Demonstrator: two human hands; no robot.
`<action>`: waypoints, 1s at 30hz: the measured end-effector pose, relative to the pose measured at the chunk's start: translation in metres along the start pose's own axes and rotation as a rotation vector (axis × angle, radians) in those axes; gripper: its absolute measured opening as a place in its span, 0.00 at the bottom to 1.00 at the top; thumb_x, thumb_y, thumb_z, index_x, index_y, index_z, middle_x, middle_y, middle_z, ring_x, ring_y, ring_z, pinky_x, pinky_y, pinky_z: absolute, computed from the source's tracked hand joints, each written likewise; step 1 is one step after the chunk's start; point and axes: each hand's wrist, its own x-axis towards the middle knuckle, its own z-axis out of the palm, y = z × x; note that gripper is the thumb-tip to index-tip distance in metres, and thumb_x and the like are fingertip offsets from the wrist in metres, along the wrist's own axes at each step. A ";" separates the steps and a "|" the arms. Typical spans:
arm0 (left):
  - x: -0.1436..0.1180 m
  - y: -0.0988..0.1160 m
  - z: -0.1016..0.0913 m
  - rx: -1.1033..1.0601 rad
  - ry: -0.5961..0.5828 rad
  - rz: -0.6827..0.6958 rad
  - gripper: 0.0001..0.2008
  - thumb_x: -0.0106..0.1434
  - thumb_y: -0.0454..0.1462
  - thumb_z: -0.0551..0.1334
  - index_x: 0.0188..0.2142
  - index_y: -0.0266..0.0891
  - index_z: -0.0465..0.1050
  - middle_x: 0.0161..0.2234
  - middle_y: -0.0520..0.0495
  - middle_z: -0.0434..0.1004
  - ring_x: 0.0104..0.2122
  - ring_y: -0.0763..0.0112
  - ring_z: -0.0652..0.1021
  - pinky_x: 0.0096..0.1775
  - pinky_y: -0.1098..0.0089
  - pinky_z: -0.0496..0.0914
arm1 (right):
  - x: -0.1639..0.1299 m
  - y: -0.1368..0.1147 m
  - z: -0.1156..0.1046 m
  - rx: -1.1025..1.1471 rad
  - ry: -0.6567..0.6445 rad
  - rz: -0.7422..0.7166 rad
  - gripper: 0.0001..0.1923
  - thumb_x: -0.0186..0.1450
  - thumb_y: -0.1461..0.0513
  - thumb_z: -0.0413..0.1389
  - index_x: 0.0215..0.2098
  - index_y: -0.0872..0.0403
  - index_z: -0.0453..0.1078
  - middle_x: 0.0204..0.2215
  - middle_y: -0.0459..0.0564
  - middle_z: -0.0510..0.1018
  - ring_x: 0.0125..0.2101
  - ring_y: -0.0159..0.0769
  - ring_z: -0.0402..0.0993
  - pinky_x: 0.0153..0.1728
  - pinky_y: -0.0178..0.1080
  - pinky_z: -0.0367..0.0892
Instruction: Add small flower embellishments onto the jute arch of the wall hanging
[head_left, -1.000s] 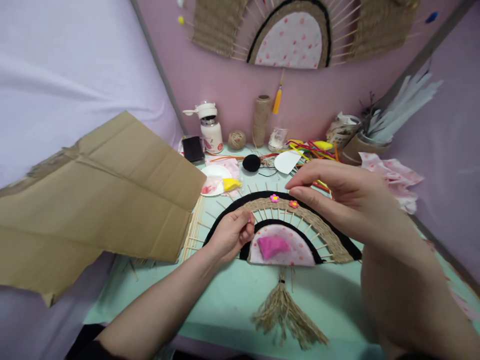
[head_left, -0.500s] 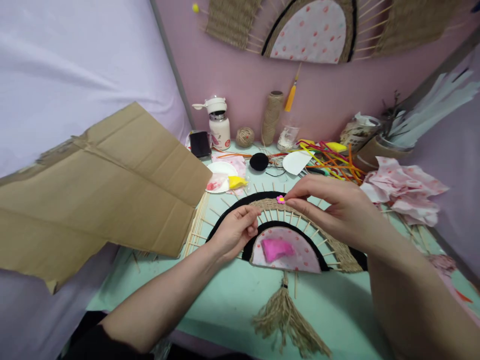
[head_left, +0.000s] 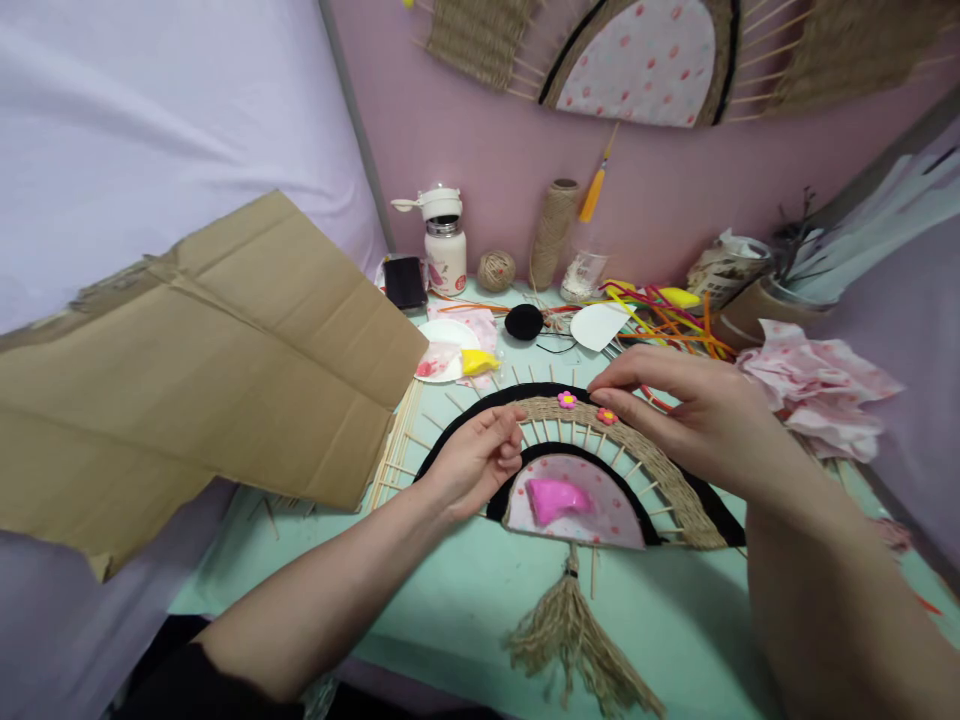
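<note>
One pink flower [head_left: 566,400] lies on our woven fan [head_left: 691,512] just left of our right hand [head_left: 697,412], one red flower [head_left: 607,416] beside its thumb. We cannot tell whether that hand's close-set fingertips or our curled left hand [head_left: 474,462] grip anything.

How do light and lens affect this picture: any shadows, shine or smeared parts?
Head view: a soft shadow lies on the green table beside the right forearm; the pink packet has a faint shine; at the right edge, white strips look soft and stretched, probably wide-angle distortion, while the pink flower nearer the middle looks clearer.
</note>
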 end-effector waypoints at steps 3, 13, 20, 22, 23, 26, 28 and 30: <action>0.001 0.004 0.000 -0.122 -0.036 -0.109 0.12 0.66 0.40 0.63 0.34 0.31 0.73 0.22 0.54 0.61 0.19 0.85 0.61 0.20 0.83 0.56 | 0.001 -0.003 0.006 0.021 -0.030 -0.019 0.08 0.69 0.59 0.54 0.34 0.52 0.73 0.30 0.48 0.78 0.31 0.35 0.73 0.32 0.37 0.65; 0.001 0.018 0.007 -0.333 0.062 -0.073 0.27 0.73 0.48 0.45 0.42 0.30 0.76 0.40 0.37 0.79 0.41 0.70 0.80 0.40 0.74 0.74 | 0.003 -0.014 0.030 0.020 -0.059 -0.123 0.10 0.70 0.58 0.52 0.42 0.51 0.75 0.38 0.53 0.79 0.38 0.39 0.74 0.39 0.42 0.71; -0.003 0.019 0.006 -0.298 -0.103 0.002 0.31 0.71 0.53 0.44 0.49 0.32 0.74 0.52 0.35 0.76 0.57 0.63 0.74 0.52 0.68 0.70 | -0.005 -0.025 0.065 -0.293 -0.192 -0.167 0.34 0.64 0.50 0.60 0.65 0.50 0.62 0.68 0.59 0.56 0.67 0.58 0.48 0.62 0.65 0.53; -0.005 0.019 0.007 -0.286 -0.124 0.020 0.30 0.71 0.54 0.45 0.49 0.33 0.74 0.53 0.36 0.75 0.58 0.63 0.73 0.53 0.68 0.69 | -0.007 -0.026 0.074 -0.348 -0.237 -0.151 0.37 0.62 0.48 0.60 0.66 0.49 0.60 0.70 0.58 0.53 0.69 0.59 0.42 0.64 0.67 0.47; -0.005 0.019 0.008 -0.278 -0.126 0.024 0.29 0.70 0.54 0.46 0.49 0.34 0.74 0.54 0.37 0.75 0.58 0.62 0.72 0.54 0.67 0.69 | -0.007 -0.027 0.077 -0.360 -0.251 -0.149 0.38 0.62 0.47 0.60 0.67 0.48 0.59 0.70 0.57 0.52 0.69 0.59 0.40 0.64 0.68 0.45; -0.007 0.020 0.008 -0.257 -0.134 0.019 0.28 0.68 0.56 0.49 0.51 0.38 0.72 0.55 0.39 0.74 0.60 0.59 0.71 0.55 0.62 0.68 | -0.008 -0.030 0.083 -0.351 -0.274 -0.157 0.41 0.61 0.44 0.59 0.67 0.50 0.59 0.71 0.58 0.47 0.70 0.60 0.36 0.64 0.68 0.43; -0.007 0.022 0.006 -0.250 -0.148 0.006 0.28 0.67 0.56 0.52 0.53 0.39 0.71 0.56 0.39 0.73 0.60 0.57 0.70 0.55 0.60 0.68 | -0.008 -0.032 0.082 -0.316 -0.303 -0.170 0.43 0.61 0.42 0.58 0.68 0.50 0.57 0.72 0.59 0.45 0.70 0.61 0.37 0.63 0.68 0.45; -0.007 0.027 0.005 -0.248 -0.150 0.017 0.28 0.66 0.56 0.53 0.53 0.39 0.70 0.56 0.38 0.73 0.59 0.57 0.71 0.54 0.59 0.69 | -0.008 -0.033 0.079 -0.281 -0.341 -0.191 0.43 0.61 0.42 0.58 0.68 0.49 0.56 0.71 0.58 0.46 0.70 0.60 0.37 0.63 0.68 0.47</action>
